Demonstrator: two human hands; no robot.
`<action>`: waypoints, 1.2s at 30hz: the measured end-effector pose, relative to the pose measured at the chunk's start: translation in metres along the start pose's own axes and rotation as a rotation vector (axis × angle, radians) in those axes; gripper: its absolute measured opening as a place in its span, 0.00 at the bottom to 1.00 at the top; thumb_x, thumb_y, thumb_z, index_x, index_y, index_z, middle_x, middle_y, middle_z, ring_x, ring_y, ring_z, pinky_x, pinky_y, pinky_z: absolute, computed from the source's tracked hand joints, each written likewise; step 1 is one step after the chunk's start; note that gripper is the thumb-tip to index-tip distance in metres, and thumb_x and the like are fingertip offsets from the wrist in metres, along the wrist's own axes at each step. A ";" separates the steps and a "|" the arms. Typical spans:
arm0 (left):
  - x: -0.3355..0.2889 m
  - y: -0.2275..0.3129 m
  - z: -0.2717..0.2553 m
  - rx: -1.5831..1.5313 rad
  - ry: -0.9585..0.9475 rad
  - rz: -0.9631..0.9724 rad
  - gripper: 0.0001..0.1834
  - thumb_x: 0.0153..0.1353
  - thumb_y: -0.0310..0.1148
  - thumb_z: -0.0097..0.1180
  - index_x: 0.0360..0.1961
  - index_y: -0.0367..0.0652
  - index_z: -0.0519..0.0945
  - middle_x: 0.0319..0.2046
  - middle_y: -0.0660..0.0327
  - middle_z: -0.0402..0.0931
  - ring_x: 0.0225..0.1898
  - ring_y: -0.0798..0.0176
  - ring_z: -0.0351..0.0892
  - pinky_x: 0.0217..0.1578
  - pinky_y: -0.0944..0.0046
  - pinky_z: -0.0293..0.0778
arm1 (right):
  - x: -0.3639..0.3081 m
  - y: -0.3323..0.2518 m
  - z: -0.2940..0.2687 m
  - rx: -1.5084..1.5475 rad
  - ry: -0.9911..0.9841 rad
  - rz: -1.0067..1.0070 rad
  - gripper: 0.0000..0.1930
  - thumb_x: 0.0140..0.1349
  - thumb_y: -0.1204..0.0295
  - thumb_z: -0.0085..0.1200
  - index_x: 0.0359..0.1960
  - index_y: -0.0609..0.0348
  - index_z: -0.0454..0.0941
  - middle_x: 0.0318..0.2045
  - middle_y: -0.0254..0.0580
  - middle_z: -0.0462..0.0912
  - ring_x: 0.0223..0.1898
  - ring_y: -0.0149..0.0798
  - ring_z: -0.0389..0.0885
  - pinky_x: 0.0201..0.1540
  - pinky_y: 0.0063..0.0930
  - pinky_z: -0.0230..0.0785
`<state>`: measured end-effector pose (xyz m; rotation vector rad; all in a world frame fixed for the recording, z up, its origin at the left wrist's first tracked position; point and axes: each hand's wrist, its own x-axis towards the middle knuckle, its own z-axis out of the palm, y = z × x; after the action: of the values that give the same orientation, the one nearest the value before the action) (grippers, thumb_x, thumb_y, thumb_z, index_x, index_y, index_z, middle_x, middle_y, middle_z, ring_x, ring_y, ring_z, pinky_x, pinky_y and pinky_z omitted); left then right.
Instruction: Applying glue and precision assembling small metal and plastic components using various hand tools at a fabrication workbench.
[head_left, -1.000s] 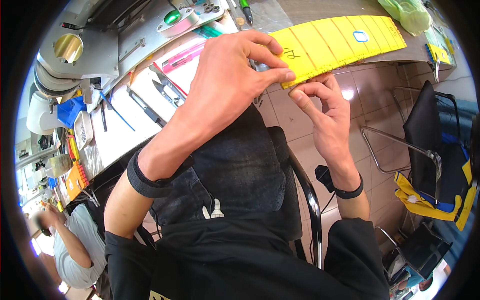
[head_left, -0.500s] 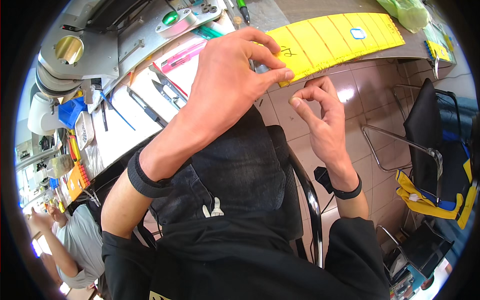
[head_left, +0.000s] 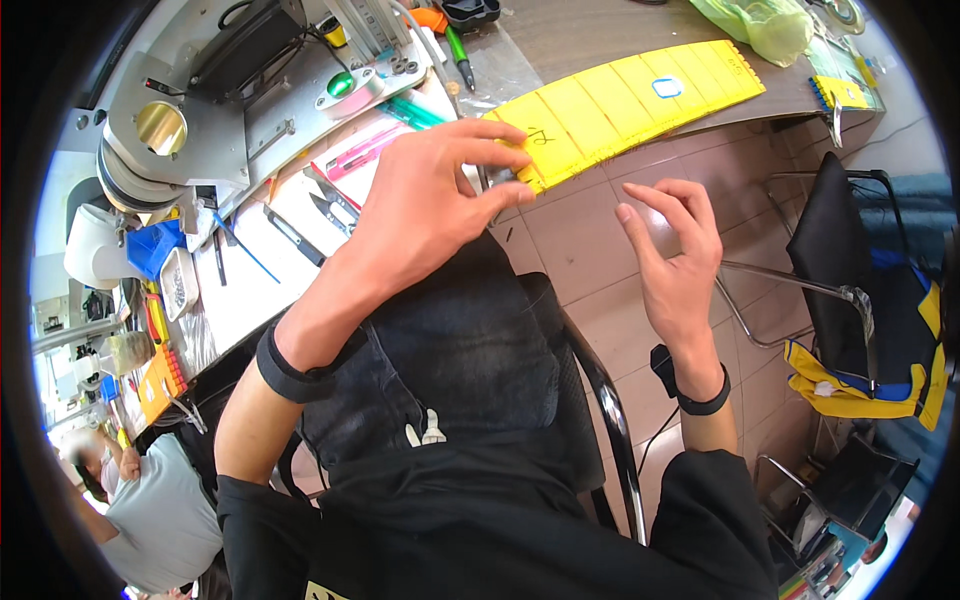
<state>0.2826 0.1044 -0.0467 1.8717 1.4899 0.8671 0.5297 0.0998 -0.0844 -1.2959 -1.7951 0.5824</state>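
From where I stand, the long yellow strip, crossed by thin dark lines and bearing a small white patch rimmed in blue, spans the near edge of a brown tabletop; I can't tell whether it rests there or is held just above. The person's left hand is at the strip's left end, fingertips over the surface and thumb by the lower corner; I can't tell whether they pinch it. The right hand hangs below the strip, over the tiled floor, clear of it, fingers curled and spread, with thumb and forefinger slightly apart. Beyond the strip's left end lies a green pen with a dark tip; beyond its right end, a crumpled pale-green plastic bag. Left of the strip stands a grey metal machine with a shiny green button.
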 end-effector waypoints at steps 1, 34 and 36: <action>-0.002 0.003 0.000 0.082 -0.004 0.070 0.15 0.54 0.29 0.70 0.43 0.40 0.88 0.50 0.61 0.84 0.18 0.75 0.74 0.23 0.74 0.71 | 0.004 0.000 -0.003 0.006 0.031 -0.057 0.08 0.57 0.77 0.66 0.39 0.59 0.86 0.39 0.42 0.77 0.42 0.40 0.78 0.45 0.32 0.72; -0.016 -0.007 0.011 0.502 0.143 0.488 0.12 0.53 0.28 0.68 0.41 0.46 0.87 0.39 0.64 0.86 0.29 0.62 0.86 0.26 0.67 0.78 | 0.026 -0.016 0.029 -0.116 -0.010 -0.385 0.07 0.52 0.73 0.68 0.34 0.51 0.88 0.39 0.29 0.81 0.46 0.41 0.73 0.48 0.36 0.62; -0.017 -0.007 0.010 0.571 0.122 0.515 0.13 0.54 0.28 0.67 0.42 0.48 0.87 0.40 0.64 0.86 0.27 0.64 0.84 0.24 0.68 0.76 | 0.026 -0.015 0.030 -0.111 -0.014 -0.382 0.07 0.52 0.74 0.68 0.33 0.51 0.88 0.39 0.29 0.82 0.46 0.41 0.73 0.48 0.36 0.62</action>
<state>0.2838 0.0888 -0.0608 2.7496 1.4477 0.8418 0.4932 0.1216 -0.0799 -0.9819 -2.0422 0.2837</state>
